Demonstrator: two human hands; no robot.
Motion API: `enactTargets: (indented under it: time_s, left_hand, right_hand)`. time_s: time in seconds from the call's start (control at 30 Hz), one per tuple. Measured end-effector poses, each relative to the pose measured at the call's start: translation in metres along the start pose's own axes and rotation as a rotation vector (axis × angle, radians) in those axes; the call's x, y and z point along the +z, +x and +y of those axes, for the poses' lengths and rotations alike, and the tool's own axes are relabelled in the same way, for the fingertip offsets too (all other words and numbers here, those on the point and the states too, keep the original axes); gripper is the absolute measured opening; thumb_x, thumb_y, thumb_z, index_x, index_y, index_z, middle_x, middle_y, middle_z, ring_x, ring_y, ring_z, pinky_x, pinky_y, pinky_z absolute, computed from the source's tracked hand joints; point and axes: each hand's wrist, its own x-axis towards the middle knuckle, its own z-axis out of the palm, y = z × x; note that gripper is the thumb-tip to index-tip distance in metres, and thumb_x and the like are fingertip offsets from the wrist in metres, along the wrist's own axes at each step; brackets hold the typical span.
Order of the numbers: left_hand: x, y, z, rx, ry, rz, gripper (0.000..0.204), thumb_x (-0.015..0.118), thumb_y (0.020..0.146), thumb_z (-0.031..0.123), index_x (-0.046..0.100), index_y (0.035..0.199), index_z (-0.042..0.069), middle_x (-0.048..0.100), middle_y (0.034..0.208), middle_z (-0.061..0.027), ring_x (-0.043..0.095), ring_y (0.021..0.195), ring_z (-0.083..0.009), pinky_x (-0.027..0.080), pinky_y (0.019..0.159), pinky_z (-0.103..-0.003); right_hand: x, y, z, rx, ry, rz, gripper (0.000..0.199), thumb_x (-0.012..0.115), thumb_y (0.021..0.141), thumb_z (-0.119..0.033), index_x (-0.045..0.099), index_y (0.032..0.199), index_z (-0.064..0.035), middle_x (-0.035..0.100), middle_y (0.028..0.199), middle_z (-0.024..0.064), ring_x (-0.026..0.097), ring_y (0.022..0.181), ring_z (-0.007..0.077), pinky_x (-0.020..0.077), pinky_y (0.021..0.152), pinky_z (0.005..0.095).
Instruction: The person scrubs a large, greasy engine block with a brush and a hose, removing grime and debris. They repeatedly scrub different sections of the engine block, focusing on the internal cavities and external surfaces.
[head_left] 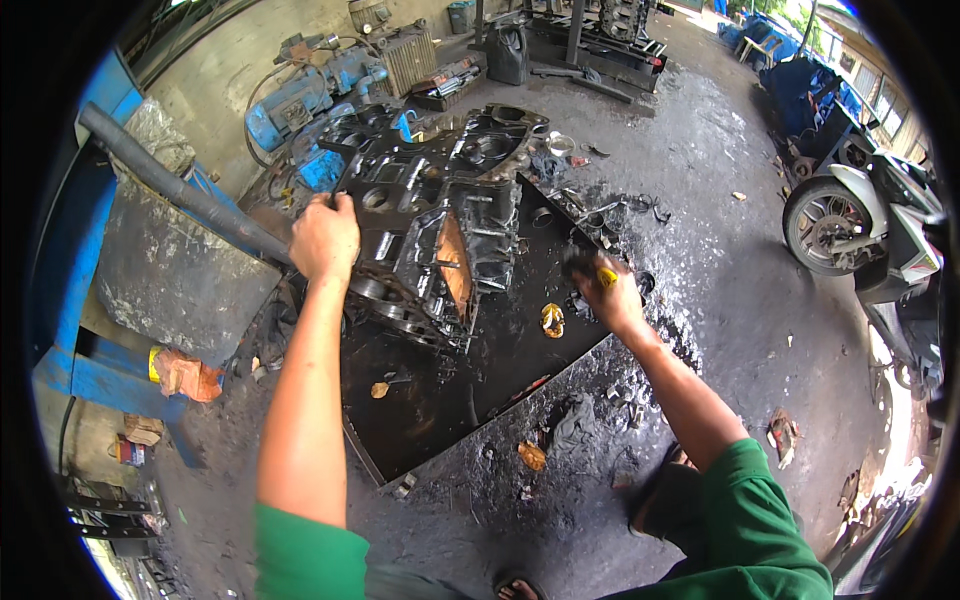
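A dark, oily engine block (400, 215) lies on a black metal tray (430, 425) on the ground. My left hand (325, 237) is closed over the block's left edge, its fingers curled on the upper rim. To the right of the block, above the tray's right edge, my right hand (610, 297) grips a tool with a yellow handle (607, 276). The tool's dark head is smeared, so its kind is unclear. An orange-brown patch (453, 265) shows on the block's near right side. Close to my right hand, a crumpled yellow-and-white wrapper (552, 320) rests on the tray.
Small metal parts (605, 215) lie along the tray's far right edge. A grey pipe (180, 185) slants toward the block from the left. Behind stand a blue motor (290, 110) and a black jerrycan (507, 55). A motorcycle (850, 225) is parked at right. Litter dots the oily floor.
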Motion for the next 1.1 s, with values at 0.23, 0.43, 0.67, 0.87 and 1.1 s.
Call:
enactTargets:
  time_s: [0.23, 0.43, 0.67, 0.87, 1.1]
  left_hand:
    - [0.012, 0.009, -0.008, 0.102, -0.033, 0.066, 0.044, 0.057, 0.092, 0.045, 0.065, 0.119, 0.012, 0.067, 0.113, -0.0187, 0.063, 0.106, -0.0372, 0.049, 0.09, -0.047]
    - [-0.005, -0.005, 0.023, 0.589, 0.003, 0.015, 0.027, 0.064, 0.093, 0.028, 0.067, 0.114, 0.011, 0.063, 0.11, -0.0133, 0.059, 0.108, -0.0319, 0.045, 0.095, -0.041]
    - [0.016, -0.038, 0.102, 0.957, -0.014, -0.116, 0.035, 0.077, 0.079, 0.027, 0.07, 0.107, 0.008, 0.064, 0.095, -0.008, 0.06, 0.104, -0.0284, 0.047, 0.092, -0.04]
    - [0.004, -0.032, 0.114, 0.959, -0.007, -0.29, 0.022, 0.075, 0.08, 0.016, 0.072, 0.097, 0.002, 0.066, 0.084, -0.0114, 0.065, 0.08, -0.0289, 0.053, 0.075, -0.037]
    - [-0.001, -0.038, 0.117, 0.988, 0.082, -0.293, 0.021, 0.072, 0.083, 0.013, 0.072, 0.1, 0.002, 0.067, 0.088, -0.0131, 0.065, 0.082, -0.029, 0.053, 0.077, -0.036]
  right_hand:
    - [0.078, -0.07, 0.102, 0.274, -0.432, -0.665, 0.048, 0.068, 0.083, -0.03, 0.058, 0.124, -0.0068, 0.065, 0.108, 0.0244, 0.069, 0.09, 0.0397, 0.0561, 0.08, 0.0466]
    - [0.131, -0.051, 0.106, 0.019, -0.424, -0.92, 0.056, 0.077, 0.076, -0.037, 0.063, 0.123, -0.0102, 0.053, 0.134, 0.0187, 0.043, 0.132, 0.0384, 0.0414, 0.102, 0.0509]
    - [0.173, -0.042, 0.083, -0.198, -0.163, -1.04, 0.046, 0.071, 0.084, -0.041, 0.064, 0.118, -0.0105, 0.061, 0.123, 0.0158, 0.056, 0.121, 0.0302, 0.0447, 0.104, 0.0405]
    - [0.191, -0.101, 0.061, -0.431, -0.004, -1.159, 0.038, 0.066, 0.088, -0.042, 0.069, 0.107, -0.0094, 0.071, 0.102, 0.0127, 0.069, 0.099, 0.0302, 0.0571, 0.084, 0.0413]
    - [0.217, -0.119, 0.035, -0.471, 0.053, -1.104, 0.022, 0.054, 0.091, -0.015, 0.075, 0.09, -0.0073, 0.074, 0.093, 0.0131, 0.072, 0.089, 0.0297, 0.0591, 0.076, 0.0424]
